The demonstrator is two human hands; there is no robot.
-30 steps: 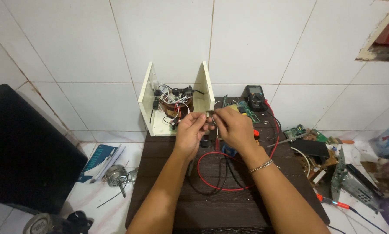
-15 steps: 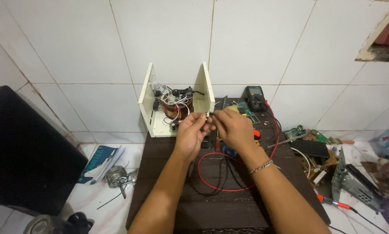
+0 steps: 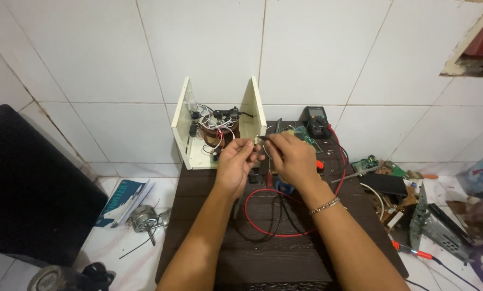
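White-tiled wall and dark bench (image 3: 284, 253): both hands meet over a small part in front of an open casing.

A small metallic part (image 3: 259, 140), too small to identify, sits between the fingertips of the left hand (image 3: 235, 164) and the right hand (image 3: 291, 156), above the rear half of the bench. Both hands are closed in a narrow pinch on it, the left from the left side, the right from the right, about equally near. Its long axis cannot be told. Just behind it stands the cream casing (image 3: 190, 121), open at the front, with a wound coil and loose wires (image 3: 215, 126) inside. A red cable (image 3: 263, 215) loops on the bench below the wrists; a black multimeter (image 3: 317, 121) stands behind the right hand. Circuit boards (image 3: 368, 163) lie well apart at right, and a small motor (image 3: 141, 218) lies on the floor at left.
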